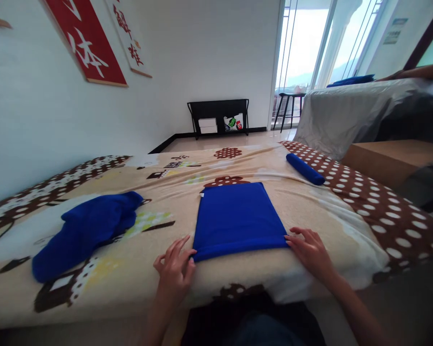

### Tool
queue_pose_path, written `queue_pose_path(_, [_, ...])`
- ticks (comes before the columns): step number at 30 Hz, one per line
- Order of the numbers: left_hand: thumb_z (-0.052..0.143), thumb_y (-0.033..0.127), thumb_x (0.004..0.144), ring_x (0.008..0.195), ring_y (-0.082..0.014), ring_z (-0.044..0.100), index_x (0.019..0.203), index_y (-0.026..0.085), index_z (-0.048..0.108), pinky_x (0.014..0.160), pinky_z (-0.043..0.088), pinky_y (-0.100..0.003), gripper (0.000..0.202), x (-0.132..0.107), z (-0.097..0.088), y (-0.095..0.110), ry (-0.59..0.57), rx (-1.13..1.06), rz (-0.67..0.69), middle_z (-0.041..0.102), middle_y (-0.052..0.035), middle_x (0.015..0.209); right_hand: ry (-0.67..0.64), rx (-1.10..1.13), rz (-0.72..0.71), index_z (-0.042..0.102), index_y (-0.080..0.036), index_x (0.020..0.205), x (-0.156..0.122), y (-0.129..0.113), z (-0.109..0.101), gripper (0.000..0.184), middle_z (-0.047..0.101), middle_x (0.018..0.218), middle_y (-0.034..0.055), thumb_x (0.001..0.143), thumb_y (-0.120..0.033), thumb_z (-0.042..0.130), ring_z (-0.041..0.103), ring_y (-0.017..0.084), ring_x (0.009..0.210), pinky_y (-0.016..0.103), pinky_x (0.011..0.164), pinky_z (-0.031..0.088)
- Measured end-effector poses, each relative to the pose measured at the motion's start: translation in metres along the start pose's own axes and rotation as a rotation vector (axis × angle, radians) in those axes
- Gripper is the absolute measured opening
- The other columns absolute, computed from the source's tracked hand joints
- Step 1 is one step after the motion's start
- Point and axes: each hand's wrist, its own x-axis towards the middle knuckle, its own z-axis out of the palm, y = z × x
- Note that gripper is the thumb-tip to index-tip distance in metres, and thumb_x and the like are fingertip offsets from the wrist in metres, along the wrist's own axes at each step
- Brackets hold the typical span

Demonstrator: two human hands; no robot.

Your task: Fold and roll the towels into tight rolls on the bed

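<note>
Touches the near left corner of the blue cloth [240, 216] with the left hand [176, 262], with thumb and forefinger drawn close together at the edge. Touches the near right corner with the right hand [310, 250], again with fingertips close together. Cannot tell, for either hand, whether clamped on the fabric or only resting against it.

For the blue cloth, a flat place on the blanket [332, 216], between both hands, with a narrow band along the near edge and a white tag [201, 194] at the far left corner.

Also on the blanket: at left, well apart from the left hand, a crumpled blue bundle [90, 230]; at far right, a blue roll [305, 169] beside the dotted border.

Beyond, against the wall, a black rack [218, 108]; near the window, a stool [292, 94]. At right, on a plastic sheet [346, 108], a blue stack [351, 80] near another person's arm [424, 72]. High on the left wall, a red scroll [108, 79].
</note>
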Motion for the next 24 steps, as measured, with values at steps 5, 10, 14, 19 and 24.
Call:
queue_pose_path(5, [0.058,0.048,0.088,0.127,-0.0358,0.050,0.091,0.022,0.064,0.104,0.023,-0.061,0.028,0.010,0.003,0.035,0.060,0.117,-0.087,0.059,-0.0148,0.136,-0.018,-0.089,0.073,0.074,-0.029,0.097,0.011,-0.019,-0.007,0.026,0.066,0.110,0.0060,0.095,-0.045,0.054,0.059,0.024,0.101,0.041,0.088,0.043])
queue_pose_path(10, [0.055,0.038,0.092,0.129,-0.0376,0.050,0.101,0.018,0.064,0.103,0.029,-0.063,0.024,0.015,0.015,0.058,0.084,0.164,-0.081,0.054,-0.0189,0.141,0.019,-0.255,0.107,0.070,-0.019,0.091,0.027,-0.049,-0.001,0.036,0.065,0.115,0.0126,0.088,-0.054,0.061,0.056,0.032,0.107,0.050,0.095,0.037])
queue_pose_path(14, [0.036,0.002,0.089,0.134,-0.0221,0.050,0.128,0.021,0.059,0.109,0.038,-0.043,0.049,0.010,0.026,0.055,0.057,-0.006,0.354,0.057,-0.0093,0.141,0.107,-0.253,0.051,0.066,-0.020,0.109,0.023,-0.061,0.009,0.024,0.063,0.126,0.0126,0.094,-0.035,0.056,0.056,0.029,0.114,0.049,0.101,0.033])
queue_pose_path(19, [0.034,0.000,0.080,0.134,-0.0199,0.050,0.145,0.015,0.044,0.109,0.045,-0.040,0.067,0.005,0.031,0.058,-0.024,-0.111,0.476,0.059,-0.0084,0.140,0.102,-0.093,-0.083,0.068,-0.023,0.109,0.015,-0.077,0.025,0.033,0.070,0.114,0.0055,0.093,-0.008,0.044,0.061,0.021,0.109,0.041,0.102,0.035])
queue_pose_path(24, [0.043,0.015,0.088,0.142,-0.0273,0.040,0.149,0.013,0.038,0.113,0.039,-0.051,0.061,0.004,0.020,0.082,-0.171,-0.093,0.361,0.046,-0.0110,0.151,-0.004,-0.027,-0.127,0.053,-0.016,0.140,0.027,-0.117,0.026,0.048,0.056,0.141,0.0093,0.092,-0.012,0.043,0.048,0.024,0.133,0.043,0.110,0.036])
